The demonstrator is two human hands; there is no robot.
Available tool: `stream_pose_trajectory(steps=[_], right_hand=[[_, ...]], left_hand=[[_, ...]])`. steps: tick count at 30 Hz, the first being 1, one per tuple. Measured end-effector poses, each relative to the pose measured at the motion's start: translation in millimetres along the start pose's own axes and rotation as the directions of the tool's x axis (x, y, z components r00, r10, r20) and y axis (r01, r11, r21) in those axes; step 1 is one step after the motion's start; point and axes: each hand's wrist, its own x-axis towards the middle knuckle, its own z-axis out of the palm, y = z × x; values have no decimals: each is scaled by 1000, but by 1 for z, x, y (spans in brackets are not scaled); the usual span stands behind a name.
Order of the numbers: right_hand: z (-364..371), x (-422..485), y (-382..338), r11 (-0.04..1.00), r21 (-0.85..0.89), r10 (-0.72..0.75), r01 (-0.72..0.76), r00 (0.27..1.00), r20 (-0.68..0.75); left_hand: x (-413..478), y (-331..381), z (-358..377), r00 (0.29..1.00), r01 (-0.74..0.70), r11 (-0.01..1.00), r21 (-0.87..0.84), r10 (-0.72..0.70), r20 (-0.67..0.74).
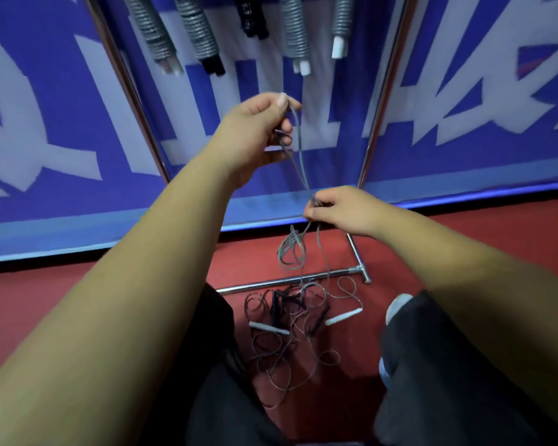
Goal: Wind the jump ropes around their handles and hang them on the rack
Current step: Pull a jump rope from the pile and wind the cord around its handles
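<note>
Above the rack's floor bar [271, 282], the left grip [255, 130] is raised and pinches the grey rope [300, 156] between thumb and curled fingers. The right grip [342, 209], lower and closer to the bar, pinches the same rope where its strands come together. Below the right grip the rope falls in a bunch of loose loops [290, 252] that hang just over the bar. On the near side of the bar a tangle of ropes [290, 349] lies on the red floor [78, 300]. In it are two white handles [343, 317] and some black handles [276, 307], their cords crossing each other. The person's dark trouser legs [448, 365] close in on the tangle from both sides, and the toe of a pale shoe [397, 305] shows just right of it. High above the bar, five wound ropes [197, 30] hang side by side between the rack's chrome uprights [380, 101]. Beyond the bar stands a blue banner [45, 123] with large pale lettering.
</note>
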Motion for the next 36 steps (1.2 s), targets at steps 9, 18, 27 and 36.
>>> stream_pose_trajectory(steps=[9, 18, 27, 36], right_hand=[[12, -6, -7, 932, 362, 68, -12, 988, -142], [-1, 14, -6, 797, 599, 255, -78, 942, -217], [4, 32, 10, 810, 564, 406, -158, 846, -345], [-10, 39, 33, 709, 681, 554, -184, 742, -377]], left_hand=[[-8, -75, -17, 930, 311, 950, -30, -311, -195], [-9, -105, 13, 854, 293, 850, 437, -439, 281], [11, -129, 2, 872, 297, 758, 581, -463, 159], [4, -132, -30, 787, 346, 178, 921, -589, -181]])
